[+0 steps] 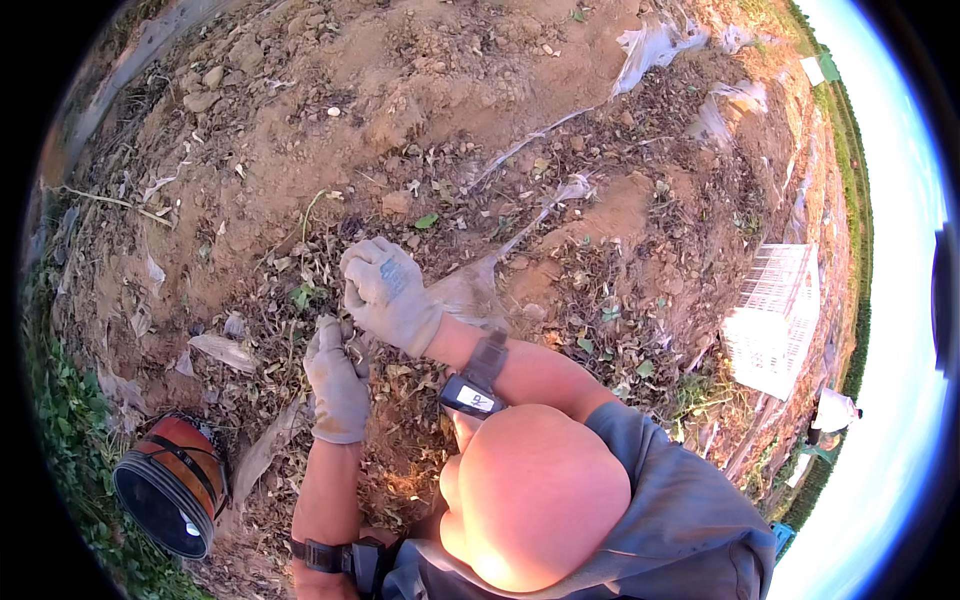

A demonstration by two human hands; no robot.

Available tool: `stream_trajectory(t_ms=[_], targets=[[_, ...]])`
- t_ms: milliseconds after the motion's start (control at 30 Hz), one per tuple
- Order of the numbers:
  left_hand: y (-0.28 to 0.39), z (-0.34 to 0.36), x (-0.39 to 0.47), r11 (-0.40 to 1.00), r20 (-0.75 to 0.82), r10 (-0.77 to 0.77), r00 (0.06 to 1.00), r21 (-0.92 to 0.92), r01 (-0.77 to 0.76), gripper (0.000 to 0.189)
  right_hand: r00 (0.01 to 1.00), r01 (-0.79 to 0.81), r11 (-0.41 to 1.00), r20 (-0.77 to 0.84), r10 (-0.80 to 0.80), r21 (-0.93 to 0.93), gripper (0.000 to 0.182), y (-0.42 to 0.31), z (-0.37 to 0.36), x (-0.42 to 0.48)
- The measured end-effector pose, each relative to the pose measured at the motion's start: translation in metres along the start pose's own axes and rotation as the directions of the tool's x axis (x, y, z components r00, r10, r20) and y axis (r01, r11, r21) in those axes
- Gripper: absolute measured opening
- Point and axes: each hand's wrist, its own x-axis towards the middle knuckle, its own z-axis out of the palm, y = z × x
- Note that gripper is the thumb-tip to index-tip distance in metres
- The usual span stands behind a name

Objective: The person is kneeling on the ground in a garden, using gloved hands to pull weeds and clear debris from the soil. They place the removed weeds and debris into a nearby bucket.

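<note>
Both my hands wear pale, soil-stained work gloves and are close together over dry leaves and stems on the ground. My right hand [390,292] has its fingers curled, with a blue mark on the back of the glove. Just below it in the picture, my left hand [337,382] has bent fingers near a small brownish thing too hidden to name. What either hand grips cannot be made out. Green leaves [304,295] grow beside the fingertips, and a thin green stem [309,214] rises beyond them.
An orange-and-black bucket [184,450] is tilted at lower left, with a small white thing inside. Torn plastic film [469,289] crosses the soil. A white slatted plastic crate [772,322] stands at right; a person [834,411] in a pale top is beyond. Green plants edge the lower left.
</note>
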Motion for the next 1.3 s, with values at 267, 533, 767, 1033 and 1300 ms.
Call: stream_trajectory(t_ms=[267, 533, 767, 1033, 1300], targets=[[0.164, -0.162, 0.055, 0.852, -0.186, 0.484, 0.855, 0.323, -0.413, 0.023, 0.851, -0.175, 0.970, 0.469, 0.236, -0.170, 0.024, 0.063, -0.028, -0.053], [0.259, -0.391, -0.049, 0.697, -0.244, 0.438, 0.865, 0.700, -0.155, 0.021, 0.778, -0.181, 0.946, 0.548, 0.306, -0.270, 0.024, 0.089, -0.030, -0.088], [0.184, -0.406, -0.085, 0.437, -0.004, 0.527, 0.850, 0.859, -0.267, 0.025, 0.699, -0.090, 0.940, 0.652, 0.295, -0.328, 0.020, 0.094, -0.018, -0.080], [0.178, -0.537, -0.084, 0.771, -0.648, 0.631, 0.427, 0.586, -0.251, 0.020, 0.652, -0.081, 0.922, 0.679, 0.336, -0.379, 0.018, 0.073, -0.034, -0.071], [0.082, -0.537, -0.066, 0.784, -0.561, 0.614, 0.555, 0.513, -0.349, 0.075, 0.600, -0.041, 0.935, 0.740, 0.304, -0.351, 0.017, 0.073, -0.045, -0.058]])
